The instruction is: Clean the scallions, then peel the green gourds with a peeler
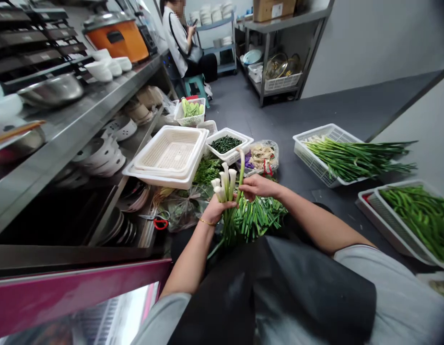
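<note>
A bunch of green onions [225,181] is gripped in my left hand [215,211], white ends pointing up and green leaves hanging down over my lap. My right hand [256,187] pinches one more green onion [241,165] by its stalk, just right of the bunch; its pale top bends to the left. Below my hands lies a heap of cut-looking green leaves [260,215]. Beyond my right hand sits a bag of pale peelings [260,155] with purple and red bits. My palms and some fingertips are hidden.
More green onions fill a white basket [332,130] at right, near another basket of long green vegetables [419,220]. Stacked white baskets [168,151] and a basket of dark green peppers [225,143] stand ahead. Red-handled scissors [160,223] lie left, beside a steel shelf [96,112]. A person [182,43] sits at back.
</note>
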`<action>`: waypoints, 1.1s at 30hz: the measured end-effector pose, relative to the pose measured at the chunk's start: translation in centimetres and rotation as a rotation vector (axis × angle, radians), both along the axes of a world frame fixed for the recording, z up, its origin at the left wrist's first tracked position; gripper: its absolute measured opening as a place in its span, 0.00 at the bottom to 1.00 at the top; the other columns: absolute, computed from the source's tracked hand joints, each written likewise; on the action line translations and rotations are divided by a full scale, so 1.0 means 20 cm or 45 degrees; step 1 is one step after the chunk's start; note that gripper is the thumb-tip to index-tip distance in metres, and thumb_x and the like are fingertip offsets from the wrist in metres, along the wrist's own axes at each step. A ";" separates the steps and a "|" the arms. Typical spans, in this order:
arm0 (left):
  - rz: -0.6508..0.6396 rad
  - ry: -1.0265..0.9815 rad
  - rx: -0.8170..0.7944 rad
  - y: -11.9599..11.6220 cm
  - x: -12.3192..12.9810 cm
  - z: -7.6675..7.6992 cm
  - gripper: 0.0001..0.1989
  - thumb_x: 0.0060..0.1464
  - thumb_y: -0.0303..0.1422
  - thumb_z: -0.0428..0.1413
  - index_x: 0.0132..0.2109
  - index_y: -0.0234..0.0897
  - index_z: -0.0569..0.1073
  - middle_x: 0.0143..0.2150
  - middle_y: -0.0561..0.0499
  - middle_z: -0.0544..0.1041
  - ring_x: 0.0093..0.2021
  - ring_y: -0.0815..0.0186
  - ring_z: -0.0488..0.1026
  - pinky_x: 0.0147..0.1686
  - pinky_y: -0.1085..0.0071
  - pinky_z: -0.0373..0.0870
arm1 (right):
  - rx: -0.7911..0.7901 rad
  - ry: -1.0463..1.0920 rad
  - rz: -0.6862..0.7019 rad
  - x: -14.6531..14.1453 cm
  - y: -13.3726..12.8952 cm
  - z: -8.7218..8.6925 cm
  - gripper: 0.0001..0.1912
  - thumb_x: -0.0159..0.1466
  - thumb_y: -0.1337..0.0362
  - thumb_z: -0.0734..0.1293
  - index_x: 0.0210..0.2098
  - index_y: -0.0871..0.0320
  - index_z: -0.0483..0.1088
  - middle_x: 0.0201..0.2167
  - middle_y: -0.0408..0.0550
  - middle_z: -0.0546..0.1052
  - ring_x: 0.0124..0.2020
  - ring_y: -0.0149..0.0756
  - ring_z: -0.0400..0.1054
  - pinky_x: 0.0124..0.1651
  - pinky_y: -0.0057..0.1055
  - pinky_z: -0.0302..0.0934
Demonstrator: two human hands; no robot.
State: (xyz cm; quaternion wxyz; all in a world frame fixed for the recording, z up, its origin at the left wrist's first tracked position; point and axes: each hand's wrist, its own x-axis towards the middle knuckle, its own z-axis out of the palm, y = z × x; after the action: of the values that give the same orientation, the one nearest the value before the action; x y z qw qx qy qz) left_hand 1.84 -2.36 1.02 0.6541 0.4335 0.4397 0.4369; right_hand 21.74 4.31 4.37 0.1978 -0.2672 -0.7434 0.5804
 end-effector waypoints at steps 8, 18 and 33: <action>-0.007 -0.093 -0.100 -0.01 0.00 -0.03 0.21 0.32 0.30 0.67 0.38 0.28 0.77 0.25 0.49 0.76 0.24 0.67 0.71 0.26 0.73 0.65 | -0.082 0.208 -0.405 0.15 0.00 -0.01 0.17 0.57 0.52 0.69 0.32 0.62 0.70 0.20 0.42 0.74 0.20 0.30 0.70 0.23 0.26 0.65; -0.141 -0.095 -0.124 0.00 -0.05 -0.12 0.20 0.32 0.32 0.67 0.37 0.28 0.76 0.24 0.49 0.75 0.22 0.68 0.70 0.23 0.73 0.64 | -0.074 0.064 0.006 -0.01 -0.06 -0.10 0.15 0.61 0.55 0.64 0.27 0.60 0.70 0.17 0.41 0.73 0.16 0.28 0.68 0.21 0.24 0.64; -0.144 -0.257 -0.137 -0.03 -0.25 -0.30 0.17 0.31 0.32 0.65 0.33 0.30 0.77 0.21 0.50 0.74 0.20 0.67 0.70 0.20 0.74 0.66 | -0.488 0.312 -0.862 0.57 0.24 -0.11 0.13 0.49 0.59 0.75 0.24 0.60 0.70 0.13 0.38 0.70 0.14 0.23 0.63 0.16 0.18 0.58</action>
State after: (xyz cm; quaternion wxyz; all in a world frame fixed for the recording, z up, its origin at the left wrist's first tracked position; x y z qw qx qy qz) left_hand -3.13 -2.97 -5.05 0.7409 0.3758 0.3692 0.4166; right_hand 33.21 9.16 2.13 0.4115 -0.4577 -0.4628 0.6380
